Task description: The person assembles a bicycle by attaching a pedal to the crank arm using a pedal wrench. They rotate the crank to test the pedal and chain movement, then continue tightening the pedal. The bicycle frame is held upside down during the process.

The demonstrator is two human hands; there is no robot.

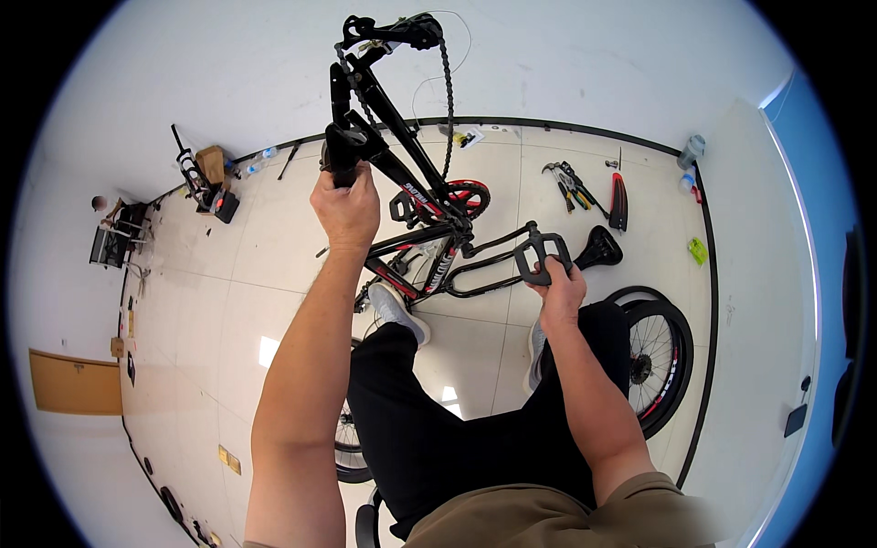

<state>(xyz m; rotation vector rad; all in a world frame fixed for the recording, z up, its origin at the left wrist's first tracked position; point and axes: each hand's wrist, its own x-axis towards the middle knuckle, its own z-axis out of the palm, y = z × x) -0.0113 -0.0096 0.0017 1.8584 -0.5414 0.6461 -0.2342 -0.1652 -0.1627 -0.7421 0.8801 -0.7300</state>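
A black bicycle frame [441,267] with red and white markings stands tilted on the floor before me. My left hand [346,208] is wrapped round a thick black end of the frame. In my right hand [559,294] is a black pedal [523,259], beside the outer end of the crank arm [498,240]; I cannot tell whether it is joined on. A red and black chainring [475,199] sits at the frame's middle. The chain [448,100] hangs from the rear derailleur [418,32] at the top. Another pedal [401,207] is near the chainring.
A black saddle [601,247] lies right of the frame, with hand tools [571,187] and a red and black mudguard [618,203] beyond. Wheels [671,365] lie by my right leg. At the far left stand a fork [187,169] and a cardboard box [212,164]. Bottles [692,151] stand by the wall.
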